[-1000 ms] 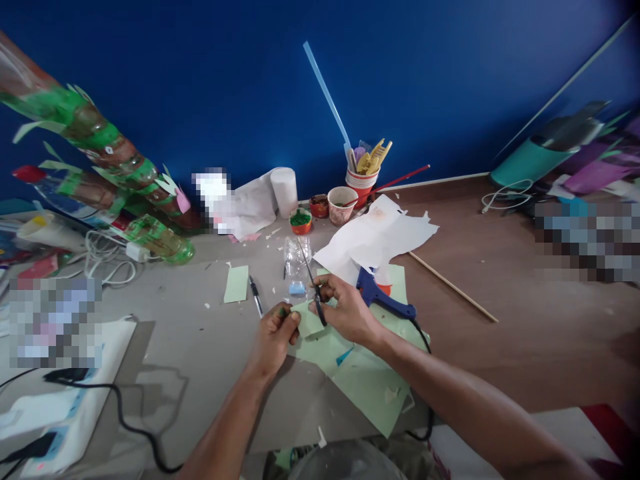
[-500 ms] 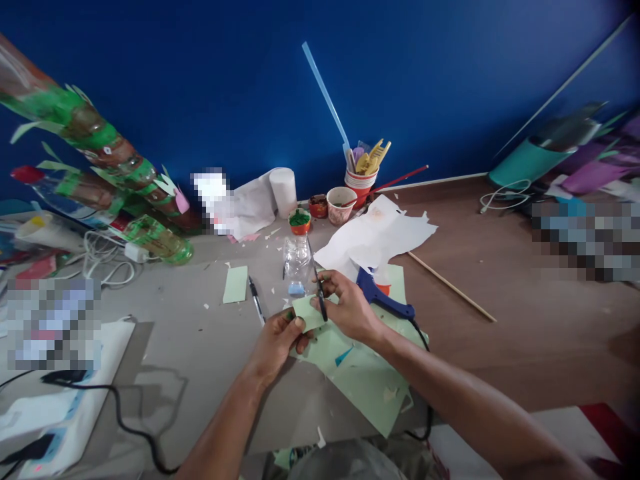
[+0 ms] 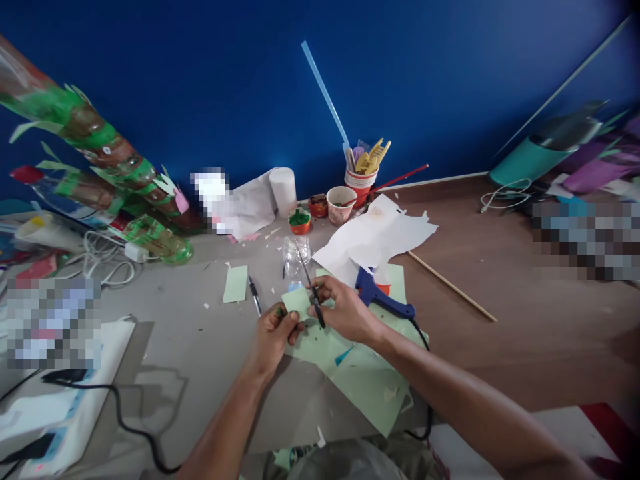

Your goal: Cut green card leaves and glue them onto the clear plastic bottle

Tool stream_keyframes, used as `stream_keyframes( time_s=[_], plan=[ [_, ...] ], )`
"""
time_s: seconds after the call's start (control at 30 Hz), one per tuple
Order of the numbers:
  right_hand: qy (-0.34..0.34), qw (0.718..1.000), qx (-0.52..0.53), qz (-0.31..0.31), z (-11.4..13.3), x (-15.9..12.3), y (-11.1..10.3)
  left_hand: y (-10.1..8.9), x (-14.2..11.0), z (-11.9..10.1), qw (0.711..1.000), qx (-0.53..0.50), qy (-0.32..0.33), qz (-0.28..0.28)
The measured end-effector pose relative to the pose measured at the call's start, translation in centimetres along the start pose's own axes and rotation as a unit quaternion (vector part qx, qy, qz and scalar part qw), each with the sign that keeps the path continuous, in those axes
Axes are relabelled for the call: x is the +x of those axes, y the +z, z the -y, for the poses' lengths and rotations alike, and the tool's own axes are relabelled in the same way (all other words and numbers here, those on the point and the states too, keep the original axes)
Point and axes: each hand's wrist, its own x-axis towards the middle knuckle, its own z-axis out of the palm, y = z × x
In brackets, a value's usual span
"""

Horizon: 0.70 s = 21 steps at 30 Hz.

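Observation:
Between thumb and fingers, my left hand [image 3: 277, 333] pinches a small pale green piece of paper [image 3: 297, 303]. My right hand [image 3: 345, 310] is closed around black-handled scissors [image 3: 317, 305], whose blades point up and away, just right of the paper. Whether the blades touch the paper I cannot tell. Under both hands lies a larger light green sheet [image 3: 370, 387] with scraps on it. A clear plastic bottle piece [image 3: 297, 257] lies just beyond the scissors. Left of my left hand are a pen [image 3: 255, 295] and another green paper piece [image 3: 235, 284].
A blue glue gun [image 3: 383, 299] lies right of my right hand, its cord trailing down. White torn paper [image 3: 380, 233], a paint cup [image 3: 300, 220] and a cup of plastic cutlery [image 3: 361, 180] stand beyond. A wooden stick [image 3: 453, 287] lies right; a painted bottle trunk [image 3: 115, 153] leans left.
My left hand and the green paper have shifted slightly left. The scissors have tilted, with their tips swinging left, and now sit at the paper's right edge.

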Motion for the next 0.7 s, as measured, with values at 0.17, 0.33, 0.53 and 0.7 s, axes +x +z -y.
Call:
stream_keyframes(
  time_s=[0.17,0.33,0.53,0.7],
  plan=[
    [-0.01,0.999,-0.045,0.006,-0.08,0.02,-0.14,0.21,-0.14,-0.42,1.0,0.013,-0.005,0.011],
    [-0.027,0.997,-0.073,0.016,-0.06,0.22,-0.63,0.11,-0.05,-0.29,0.999,0.027,-0.004,0.018],
    [-0.045,0.993,-0.11,0.014,0.31,0.09,-0.81,0.02,0.01,-0.28,0.999,0.019,-0.013,0.024],
    [-0.058,0.992,-0.111,0.006,-0.1,0.11,-0.62,0.08,0.08,-0.26,0.999,-0.007,-0.014,0.039]
  ],
)
